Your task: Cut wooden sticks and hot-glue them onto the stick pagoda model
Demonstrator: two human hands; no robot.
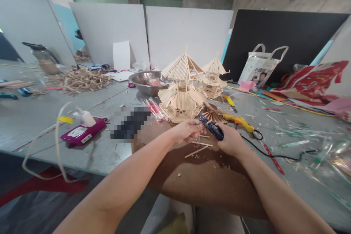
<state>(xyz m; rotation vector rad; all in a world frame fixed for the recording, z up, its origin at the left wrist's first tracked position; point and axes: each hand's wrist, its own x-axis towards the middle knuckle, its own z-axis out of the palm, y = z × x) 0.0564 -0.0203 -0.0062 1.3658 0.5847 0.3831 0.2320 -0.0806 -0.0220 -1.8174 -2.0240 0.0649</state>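
Observation:
My right hand [231, 139] is wrapped round a dark blue hand tool [215, 129], perhaps a cutter; its exact kind is unclear. A short bit of pale wooden stick [209, 121] shows at the tool. Close against the tool's far end, my left hand [190, 131] is closed in a pinch, and what its fingers hold is hidden. Below the hands, several loose wooden sticks [196, 151] and small chips lie on a brown board [197, 186]. Just beyond them stands a tiered pavilion model [182, 97] built of thin sticks, with a second pavilion model [214, 76] behind it.
A yellow glue gun [241, 121] with a black cord lies right of my hands. Behind it is a yellow-handled knife [229, 101]. On the left are a purple power strip [83, 131], a metal bowl [149, 87] and a stick pile [80, 80]. Plastic wrappers [298, 142] litter the right.

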